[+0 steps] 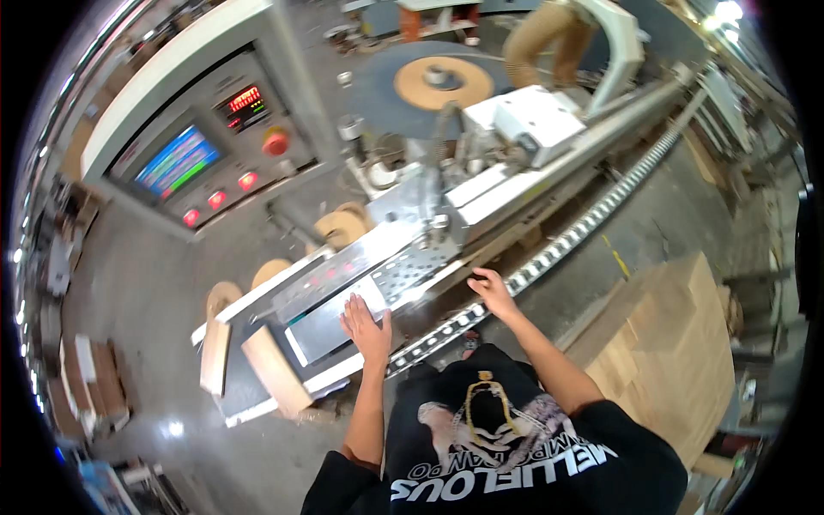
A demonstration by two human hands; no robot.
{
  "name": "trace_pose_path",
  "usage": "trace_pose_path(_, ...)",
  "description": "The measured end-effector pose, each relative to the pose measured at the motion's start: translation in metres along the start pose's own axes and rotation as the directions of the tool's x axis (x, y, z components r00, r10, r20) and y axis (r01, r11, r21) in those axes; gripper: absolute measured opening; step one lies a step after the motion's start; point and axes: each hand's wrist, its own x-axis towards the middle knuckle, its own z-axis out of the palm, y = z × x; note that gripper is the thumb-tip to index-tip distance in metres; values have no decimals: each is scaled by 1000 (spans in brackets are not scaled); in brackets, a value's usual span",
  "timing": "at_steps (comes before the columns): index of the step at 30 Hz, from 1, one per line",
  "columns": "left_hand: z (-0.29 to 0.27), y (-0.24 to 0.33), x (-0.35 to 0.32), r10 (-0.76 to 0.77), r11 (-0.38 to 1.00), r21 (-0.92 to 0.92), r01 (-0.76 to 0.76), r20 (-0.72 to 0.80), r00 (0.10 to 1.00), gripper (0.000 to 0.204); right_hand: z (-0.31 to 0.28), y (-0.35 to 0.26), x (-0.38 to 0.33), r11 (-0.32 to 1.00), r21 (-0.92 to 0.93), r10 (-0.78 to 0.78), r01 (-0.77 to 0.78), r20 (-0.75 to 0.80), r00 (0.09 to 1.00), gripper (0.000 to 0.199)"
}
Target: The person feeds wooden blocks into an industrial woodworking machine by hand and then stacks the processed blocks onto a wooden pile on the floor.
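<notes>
My left hand (367, 333) lies flat with fingers stretched on the right end of a pale grey-white panel (322, 330), which rests on the bed of a long edge-banding machine. To the right, my right hand (495, 294) hovers near the machine's front edge beside the roller track (549, 264). Its fingers are loosely curved and apart, and I see nothing in them. Left of the panel, a light wooden board (277, 372) lies across the bed end, with a second, narrower wooden board (215, 356) beyond it.
A control cabinet (292, 94) with a lit screen (178, 160) and a red knob (275, 141) stands at the upper left. Behind the machine sits a large tape reel (444, 83). A stack of wooden boards (665, 360) is close on my right.
</notes>
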Motion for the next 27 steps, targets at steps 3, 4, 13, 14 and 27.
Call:
trace_pose_path(3,-35,-72,-25,-158,977,113,182,-196,968,92,11,-13,-27,959,-171,-220,227,62,974,55)
trace_pose_path(4,-43,-102,-30,-205,958,145,248,-261,943,95,12,-16,-27,960,-177,-205,216,79,976,55)
trace_pose_path(13,-101,-264,-71,-765,492,267,829,-322,558,125,33,-29,-35,668,-667,-260,331,207,943,71)
trace_pose_path(14,-102,-266,-69,-804,455,315,833,-258,537,129,32,-27,-36,663,-665,-280,343,204,938,72)
trace_pose_path(27,-168,-198,-76,-412,877,98,469,-345,843,108,29,-38,-43,613,-703,-306,362,211,928,67)
